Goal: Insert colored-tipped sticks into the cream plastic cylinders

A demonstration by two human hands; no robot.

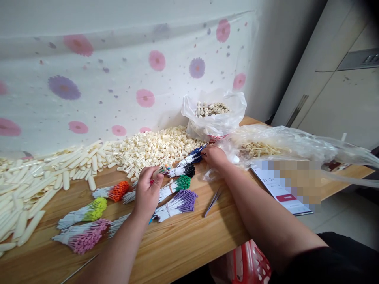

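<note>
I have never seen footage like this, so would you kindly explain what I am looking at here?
There is no machine: a camera worn on a person's head looks down at their two bare hands over a wooden table. On it lie bundles of thin white sticks with coloured tips, heaps of cream plastic parts and plastic bags of more parts. The left hand pinches a small piece with a multicoloured end. The right hand touches the blue-tipped bundle; its grip is hidden.

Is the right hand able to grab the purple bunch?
Probably yes. The right hand is at the blue bunch, and the purple bunch lies nearer the person, its purple end uncovered, with only thin tweezers beside it. The left hand, gripping a small colourful piece, sits left of that end.
</note>
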